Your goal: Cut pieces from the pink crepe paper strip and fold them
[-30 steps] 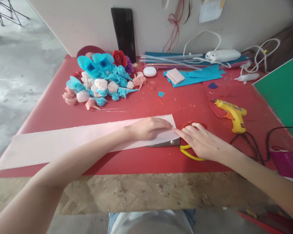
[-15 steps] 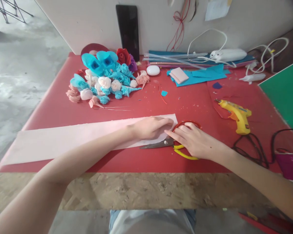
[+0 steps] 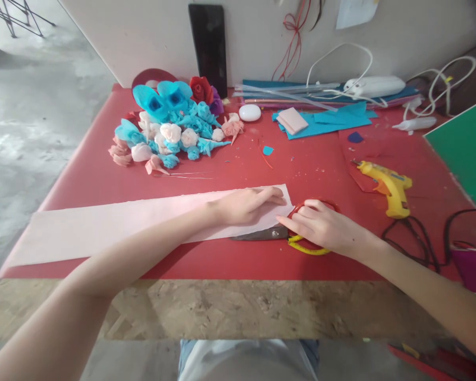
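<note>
A long pale pink paper strip (image 3: 103,225) lies across the red table cover (image 3: 103,174). My left hand (image 3: 244,206) rests flat on the strip's right end, fingers stretched out. My right hand (image 3: 325,230) lies on the handles of a pair of scissors (image 3: 262,234) with red and yellow loops, fingers curled over them. The grey blades point left under the strip's lower edge.
A heap of blue, white, pink and red paper flowers (image 3: 170,127) sits at the back left. A yellow glue gun (image 3: 388,186) lies right, with black cables (image 3: 416,243) beside it. Blue sheets (image 3: 325,119), a white cabled device (image 3: 375,84) and a green board (image 3: 464,148) lie behind.
My right hand has shifted slightly on the scissor handles and the scissors have turned a little on the table. My left hand stays on the strip.
</note>
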Tool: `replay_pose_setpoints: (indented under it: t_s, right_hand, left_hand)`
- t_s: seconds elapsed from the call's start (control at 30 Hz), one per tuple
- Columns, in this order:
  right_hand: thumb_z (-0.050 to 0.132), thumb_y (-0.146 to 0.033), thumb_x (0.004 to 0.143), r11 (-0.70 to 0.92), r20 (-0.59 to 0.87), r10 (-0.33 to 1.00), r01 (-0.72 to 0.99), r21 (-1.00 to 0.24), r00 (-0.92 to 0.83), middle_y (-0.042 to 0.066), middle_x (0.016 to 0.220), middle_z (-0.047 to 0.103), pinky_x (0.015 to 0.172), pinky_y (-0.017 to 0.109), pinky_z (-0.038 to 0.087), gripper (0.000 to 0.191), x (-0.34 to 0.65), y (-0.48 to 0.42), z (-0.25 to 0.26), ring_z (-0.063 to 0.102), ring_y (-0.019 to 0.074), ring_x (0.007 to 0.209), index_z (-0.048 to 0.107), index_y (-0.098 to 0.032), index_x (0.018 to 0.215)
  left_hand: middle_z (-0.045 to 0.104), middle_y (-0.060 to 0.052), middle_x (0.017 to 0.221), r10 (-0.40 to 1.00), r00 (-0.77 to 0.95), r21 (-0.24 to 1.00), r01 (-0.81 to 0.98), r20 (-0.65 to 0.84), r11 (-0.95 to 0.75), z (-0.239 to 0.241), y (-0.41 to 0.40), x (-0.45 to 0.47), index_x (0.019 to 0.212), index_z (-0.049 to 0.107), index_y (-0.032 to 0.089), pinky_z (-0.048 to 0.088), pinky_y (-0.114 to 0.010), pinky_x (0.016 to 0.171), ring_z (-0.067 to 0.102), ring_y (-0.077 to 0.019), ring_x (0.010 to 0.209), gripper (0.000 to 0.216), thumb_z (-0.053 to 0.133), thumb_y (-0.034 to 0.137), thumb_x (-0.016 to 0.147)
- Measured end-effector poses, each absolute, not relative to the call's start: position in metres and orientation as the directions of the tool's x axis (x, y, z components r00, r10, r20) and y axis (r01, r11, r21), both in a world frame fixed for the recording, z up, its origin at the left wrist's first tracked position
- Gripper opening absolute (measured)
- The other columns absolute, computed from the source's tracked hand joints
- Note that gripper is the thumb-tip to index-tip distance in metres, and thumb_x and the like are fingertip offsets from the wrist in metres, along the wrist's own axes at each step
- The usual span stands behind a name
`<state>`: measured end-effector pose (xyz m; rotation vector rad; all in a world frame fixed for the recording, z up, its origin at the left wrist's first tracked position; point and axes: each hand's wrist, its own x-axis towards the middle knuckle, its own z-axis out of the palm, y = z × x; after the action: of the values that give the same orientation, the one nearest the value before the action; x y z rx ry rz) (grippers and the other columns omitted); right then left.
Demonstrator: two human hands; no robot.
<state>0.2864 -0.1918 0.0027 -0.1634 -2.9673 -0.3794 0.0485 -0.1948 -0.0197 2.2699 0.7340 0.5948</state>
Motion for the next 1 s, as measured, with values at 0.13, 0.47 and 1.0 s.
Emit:
replay_pose_setpoints:
  t_s: [0.13,0.47,1.0]
  right_hand:
    - [0.033,-0.002,0.086,0.950,0.162,0.043,0.091,0.298,-0.986,0.000,0.071,0.057,0.077,0.033,0.035,0.040,0.285,-0.192,0.007,0.048,0.0162,0.070,0.053,-0.016,0.117]
    - [0.035,-0.002,0.085,0.945,0.145,0.099,0.139,0.296,-0.985,0.000,0.076,0.058,0.078,0.033,0.034,0.048,0.285,-0.194,0.006,0.049,0.0159,0.073,0.046,-0.018,0.129]
    - [0.046,0.002,0.063,0.948,0.069,0.225,0.235,0.216,-0.972,0.003,0.085,0.061,0.081,0.033,0.031,0.065,0.320,-0.172,0.001,0.046,0.0194,0.080,0.048,-0.014,0.126]
  left_hand:
    - [0.058,-0.012,0.124,0.640,0.744,0.712,0.344,0.192,-0.613,-0.017,-0.196,0.049,0.122,0.041,0.015,0.046,-0.032,0.095,0.056,-0.0181,0.113,0.042,0.042,0.001,0.082]
    - [0.063,-0.014,0.118,0.581,0.714,0.637,0.247,0.390,-0.730,-0.001,-0.195,0.018,0.111,0.058,0.011,0.046,-0.035,0.098,0.055,-0.0175,0.116,0.050,0.028,-0.007,0.076]
    - [0.059,-0.014,0.124,0.561,0.793,0.468,0.413,0.237,-0.781,0.000,-0.217,-0.016,0.119,0.056,0.011,0.048,-0.035,0.099,0.052,-0.0217,0.119,0.037,0.039,0.008,0.086]
